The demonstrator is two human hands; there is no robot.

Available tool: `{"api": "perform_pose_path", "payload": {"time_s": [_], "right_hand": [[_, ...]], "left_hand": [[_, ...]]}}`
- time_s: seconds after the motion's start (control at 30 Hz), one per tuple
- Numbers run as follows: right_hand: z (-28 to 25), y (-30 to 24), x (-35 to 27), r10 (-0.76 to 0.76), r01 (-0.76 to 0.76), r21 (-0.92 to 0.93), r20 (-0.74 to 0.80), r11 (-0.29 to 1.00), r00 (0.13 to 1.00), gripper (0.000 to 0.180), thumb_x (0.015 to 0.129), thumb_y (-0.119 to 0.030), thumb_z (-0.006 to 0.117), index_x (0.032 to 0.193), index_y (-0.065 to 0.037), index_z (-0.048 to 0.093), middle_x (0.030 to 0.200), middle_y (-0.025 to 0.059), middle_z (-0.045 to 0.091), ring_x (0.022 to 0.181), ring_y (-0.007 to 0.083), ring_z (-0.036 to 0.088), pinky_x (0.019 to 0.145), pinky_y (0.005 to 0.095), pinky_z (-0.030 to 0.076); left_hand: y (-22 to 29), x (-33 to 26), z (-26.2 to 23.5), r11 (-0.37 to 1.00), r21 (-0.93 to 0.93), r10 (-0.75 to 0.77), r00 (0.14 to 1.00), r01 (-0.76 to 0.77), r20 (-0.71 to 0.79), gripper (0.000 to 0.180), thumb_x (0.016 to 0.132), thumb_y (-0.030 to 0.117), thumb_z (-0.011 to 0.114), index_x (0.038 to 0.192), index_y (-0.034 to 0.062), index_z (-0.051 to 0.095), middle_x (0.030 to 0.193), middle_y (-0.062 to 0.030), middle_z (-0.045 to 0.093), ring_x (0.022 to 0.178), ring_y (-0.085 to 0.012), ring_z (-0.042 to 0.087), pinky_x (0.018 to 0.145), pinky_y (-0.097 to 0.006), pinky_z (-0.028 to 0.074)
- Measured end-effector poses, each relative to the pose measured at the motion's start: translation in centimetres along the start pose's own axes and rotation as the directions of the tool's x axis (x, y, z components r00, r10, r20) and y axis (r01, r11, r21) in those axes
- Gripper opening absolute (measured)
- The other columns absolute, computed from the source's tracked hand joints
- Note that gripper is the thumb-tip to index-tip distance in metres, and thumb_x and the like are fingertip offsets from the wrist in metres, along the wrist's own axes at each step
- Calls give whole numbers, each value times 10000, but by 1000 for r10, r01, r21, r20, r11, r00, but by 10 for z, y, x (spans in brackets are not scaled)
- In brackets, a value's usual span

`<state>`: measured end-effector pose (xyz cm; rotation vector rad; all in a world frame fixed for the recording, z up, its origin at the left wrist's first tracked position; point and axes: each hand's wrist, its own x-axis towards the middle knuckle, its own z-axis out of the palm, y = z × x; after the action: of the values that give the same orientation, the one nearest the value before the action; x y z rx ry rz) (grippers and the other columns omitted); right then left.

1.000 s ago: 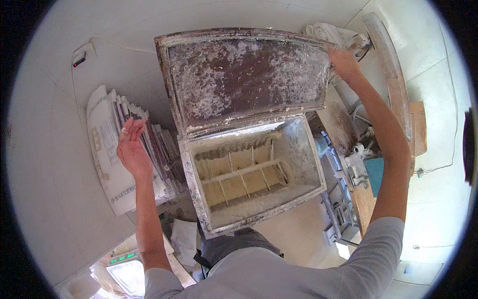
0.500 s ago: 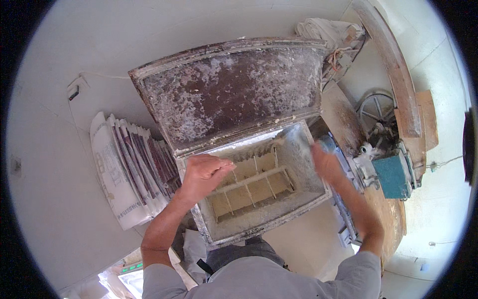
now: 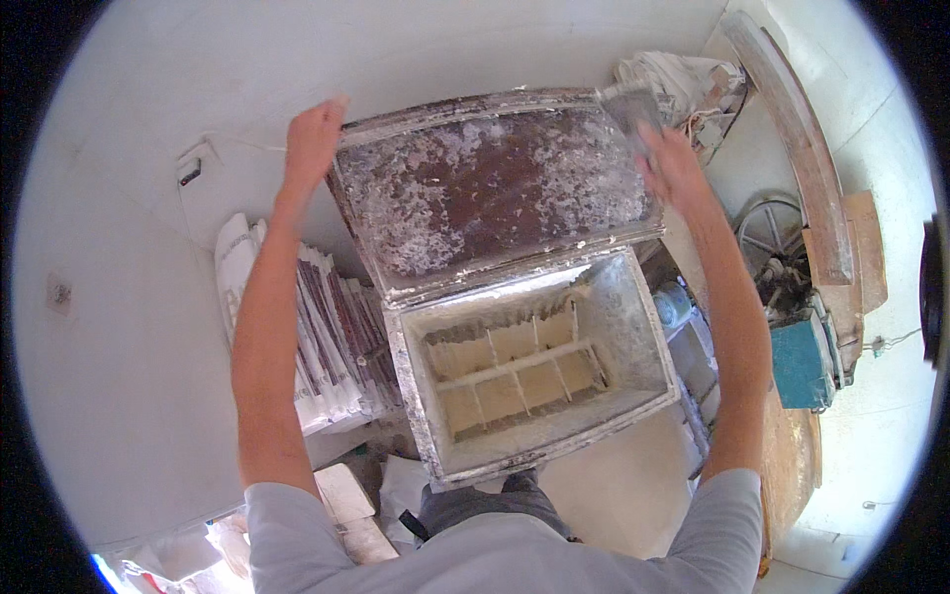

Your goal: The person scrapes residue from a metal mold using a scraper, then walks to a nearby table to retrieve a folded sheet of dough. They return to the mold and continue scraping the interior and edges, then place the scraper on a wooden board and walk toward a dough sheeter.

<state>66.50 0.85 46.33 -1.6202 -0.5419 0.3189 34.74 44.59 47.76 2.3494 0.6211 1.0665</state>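
A worn, powder-caked lid (image 3: 505, 188) stands raised at the back of an open metal bin (image 3: 534, 465). Inside the bin, a whitish frame of crossed bars (image 3: 515, 364) lies over pale powder. My left hand (image 3: 315, 144) is closed at the lid's upper left corner, its fingers bent around the edge. At the upper right corner, my right hand (image 3: 673, 166) grips a flat grey tool that looks like a brush (image 3: 627, 105). Its head is blurred and overlaps the lid's corner, so I cannot tell whether they touch.
Folded printed sacks (image 3: 322, 337) stand left of the bin. On the right are a blue container (image 3: 673, 305), a spoked wheel (image 3: 770, 233) and a teal machine box (image 3: 800, 364). White cloth (image 3: 683, 79) is bundled behind the lid.
Both hands have risen from over the bin to the lid's upper corners. The left has come to the lid's edge; the grey tool now shows in the right.
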Motion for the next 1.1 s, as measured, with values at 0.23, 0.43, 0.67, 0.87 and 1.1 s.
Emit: {"api": "perform_pose_path", "payload": {"time_s": [0.23, 0.43, 0.67, 0.87, 1.1], "right_hand": [[129, -95, 22, 214, -18, -417, 427, 909, 879, 366, 1039, -420, 651, 932, -72, 609, 627, -12, 553, 455, 77, 501, 421, 252, 419], [44, -49, -33, -61, 479, -542, 616, 690, 785, 399, 1025, -355, 671, 866, 11, 647, 652, 120, 621, 526, 210, 576, 537, 391, 473], [-73, -48, 21, -336, 391, -816, 259, 425, 906, 378, 1001, -365, 689, 937, 8, 691, 727, 223, 658, 659, 424, 640, 639, 503, 497], [119, -55, -38, -323, 626, -549, 551, 554, 770, 313, 1049, -391, 609, 990, -98, 703, 613, 110, 628, 543, 297, 651, 506, 450, 510], [232, -112, -102, -218, 579, -555, 583, 597, 783, 272, 1060, -264, 587, 1005, -14, 678, 684, 141, 698, 574, 314, 699, 551, 466, 569]], "left_hand": [[27, -11, -2, 1000, 23, 10, 996, -9, -88, 678, 1098, 563, 383, 858, -16, 642, 720, -236, 630, 738, -454, 613, 721, -513, 471], [68, -5, -28, 936, 334, -151, 984, 110, 98, 610, 1108, 520, 387, 999, 21, 721, 810, -247, 701, 850, -464, 688, 756, -554, 505], [85, 11, -26, 895, 417, -259, 946, 159, 196, 586, 1098, 539, 379, 1333, 100, 688, 891, -197, 748, 909, -405, 725, 834, -495, 540], [68, 10, -26, 915, 314, -347, 892, 254, 291, 614, 1084, 560, 375, 1411, 115, 644, 1077, -213, 753, 1027, -393, 709, 955, -480, 518], [69, 13, -32, 844, 432, -493, 778, 319, 390, 653, 1081, 577, 310, 1465, 137, 601, 1421, -205, 634, 1350, -409, 559, 1147, -487, 415]]}}
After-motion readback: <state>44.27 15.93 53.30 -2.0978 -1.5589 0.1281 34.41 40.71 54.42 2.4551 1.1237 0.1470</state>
